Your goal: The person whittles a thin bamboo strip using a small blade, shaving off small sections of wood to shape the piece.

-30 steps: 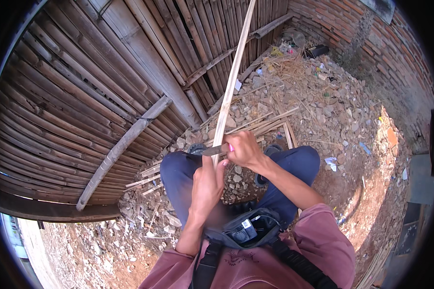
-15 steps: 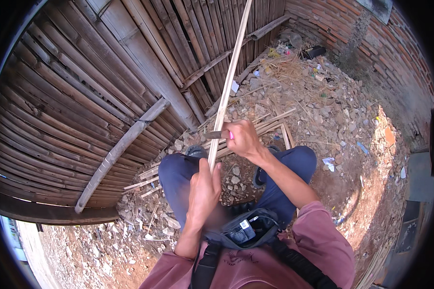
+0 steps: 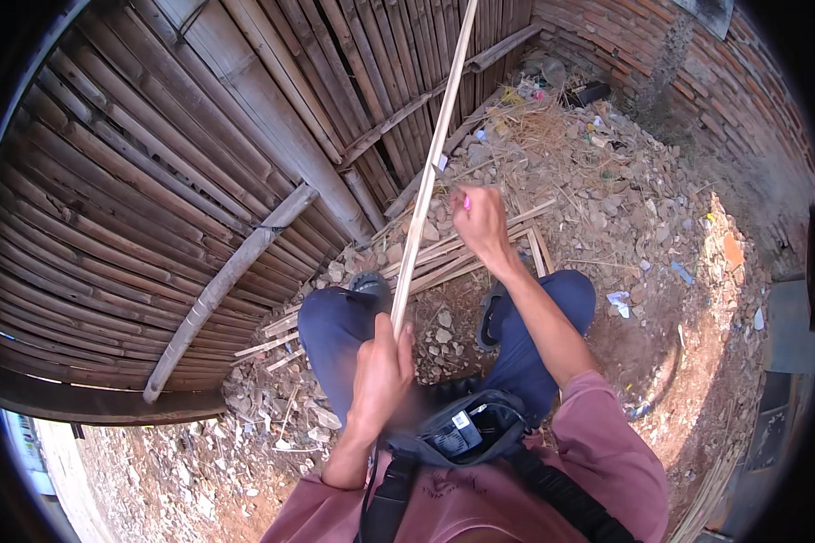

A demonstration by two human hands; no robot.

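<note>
My left hand is closed round the lower end of a long pale bamboo strip, which rises away from me past the top edge. To the strip's right, apart from it, my right hand is a fist round a knife. Only a bit of its pink handle shows clearly; the blade is mostly hidden or blurred now, though the earlier frame shows it. Several cut bamboo strips lie on the ground beyond my hands, between and past my bent knees.
A bamboo slat wall with a round pole stands close on the left. A brick wall closes the far right. Stones and litter cover the ground. An open dark bag hangs at my waist.
My right hand has moved up and away with the knife, off the bamboo strip where the blade lay across it. My left hand has stayed nearly still on the strip.
</note>
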